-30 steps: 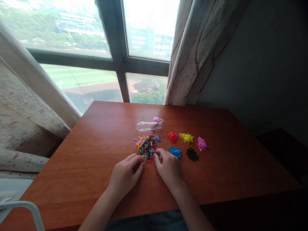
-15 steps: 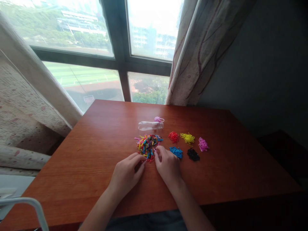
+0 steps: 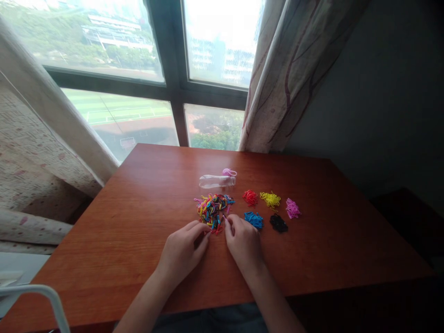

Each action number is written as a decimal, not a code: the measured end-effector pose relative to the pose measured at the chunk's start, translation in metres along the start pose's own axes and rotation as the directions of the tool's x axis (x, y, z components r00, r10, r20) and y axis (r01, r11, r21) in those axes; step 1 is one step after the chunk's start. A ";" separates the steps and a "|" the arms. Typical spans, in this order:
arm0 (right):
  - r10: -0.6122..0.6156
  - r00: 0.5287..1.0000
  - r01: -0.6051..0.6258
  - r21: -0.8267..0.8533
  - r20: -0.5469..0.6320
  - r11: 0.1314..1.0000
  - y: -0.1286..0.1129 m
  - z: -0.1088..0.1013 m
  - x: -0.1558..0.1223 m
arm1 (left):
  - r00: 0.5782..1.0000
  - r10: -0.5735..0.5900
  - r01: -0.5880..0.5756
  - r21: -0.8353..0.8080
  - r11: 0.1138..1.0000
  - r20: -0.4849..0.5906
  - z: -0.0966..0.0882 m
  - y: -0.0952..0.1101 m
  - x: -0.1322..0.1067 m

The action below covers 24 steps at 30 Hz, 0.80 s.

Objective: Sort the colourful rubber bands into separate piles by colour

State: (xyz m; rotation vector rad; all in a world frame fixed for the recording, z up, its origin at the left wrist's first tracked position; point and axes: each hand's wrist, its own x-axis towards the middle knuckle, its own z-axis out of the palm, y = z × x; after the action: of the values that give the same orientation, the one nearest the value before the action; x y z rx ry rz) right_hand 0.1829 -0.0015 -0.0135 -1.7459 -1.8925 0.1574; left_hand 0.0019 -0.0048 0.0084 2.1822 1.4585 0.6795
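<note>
Fingers of my left hand are narrow at the near left edge of the mixed rubber-band pile, and those of my right hand at its near right edge; I cannot tell whether either pinches anything. Right of that pile sits a blue rubber-band heap; beyond the pile lies a clear bottle.
</note>
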 end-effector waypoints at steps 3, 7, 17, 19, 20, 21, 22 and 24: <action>0.012 0.999 -0.010 0.059 -0.031 0.998 -0.002 -0.002 0.000 | 1.000 0.004 -0.004 0.011 1.000 -0.005 0.000 -0.001 0.001; 0.038 0.996 -0.022 0.192 -0.079 0.981 -0.003 -0.011 -0.004 | 1.000 0.003 -0.003 0.025 1.000 -0.001 0.000 -0.001 0.002; 0.348 0.896 -0.336 0.091 -0.276 0.938 0.096 -0.073 -0.002 | 1.000 0.019 -0.019 0.050 0.999 -0.007 -0.001 0.001 0.002; 0.389 0.871 -0.393 0.051 -0.301 0.918 0.126 -0.085 0.000 | 1.000 0.017 -0.017 0.062 0.998 0.001 -0.001 0.001 0.001; 0.410 0.861 -0.420 0.034 -0.301 0.907 0.138 -0.089 0.001 | 1.000 0.016 -0.016 0.068 0.998 0.002 0.000 0.001 0.001; 0.426 0.854 -0.439 0.024 -0.298 0.898 0.150 -0.092 0.002 | 1.000 0.016 -0.016 0.072 0.997 0.004 0.000 0.000 0.001; 0.435 0.851 -0.452 0.009 -0.294 0.892 0.159 -0.094 0.002 | 1.000 0.017 -0.018 0.075 0.997 0.004 0.000 0.000 0.001; 0.443 0.850 -0.465 -0.009 -0.284 0.886 0.173 -0.096 0.005 | 1.000 0.020 -0.021 0.077 0.997 0.004 0.000 -0.001 0.001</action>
State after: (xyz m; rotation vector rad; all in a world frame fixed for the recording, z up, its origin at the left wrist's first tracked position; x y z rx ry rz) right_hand 0.3806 0.0018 -0.0081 -2.1243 -1.2791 0.0121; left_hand 0.0019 -0.0039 0.0078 2.2578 1.4852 0.6364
